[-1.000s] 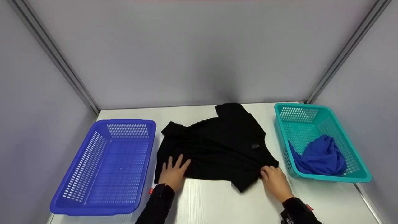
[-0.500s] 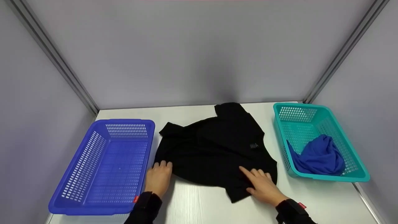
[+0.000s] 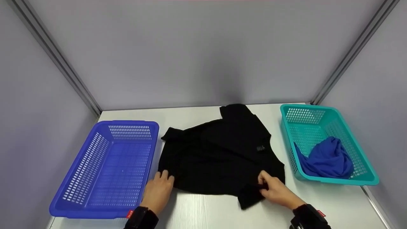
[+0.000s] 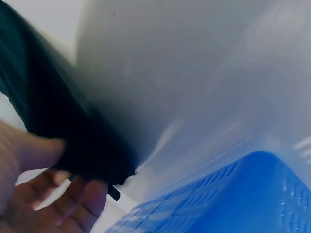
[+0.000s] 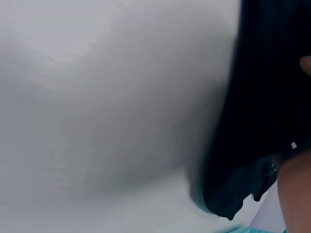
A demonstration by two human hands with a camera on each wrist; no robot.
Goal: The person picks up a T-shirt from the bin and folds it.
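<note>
A black short-sleeved T-shirt (image 3: 216, 156) lies spread on the white table, its neck side toward the right and a small label print near the collar. At the shirt's near left corner, my left hand (image 3: 158, 190) pinches the hem; the left wrist view shows the thumb and fingers (image 4: 92, 196) about the dark cloth (image 4: 73, 126). My right hand (image 3: 278, 192) pinches the cloth by the near sleeve (image 3: 249, 195), which is slightly bunched. Only slivers of that hand show beside the dark cloth (image 5: 272, 82) in the right wrist view.
A blue plastic basket (image 3: 105, 213) stands to the left, close to the left hand. On the right is a teal basket (image 3: 337, 182) with a crumpled blue cloth (image 3: 330, 159) in it. Grey panels (image 3: 203, 51) enclose the table (image 3: 203, 213) at the back and sides.
The left hand has gone from lying spread on the shirt to holding its near left corner. The right hand left the shoulder edge, touched the cloth, and now grips it by the sleeve.
</note>
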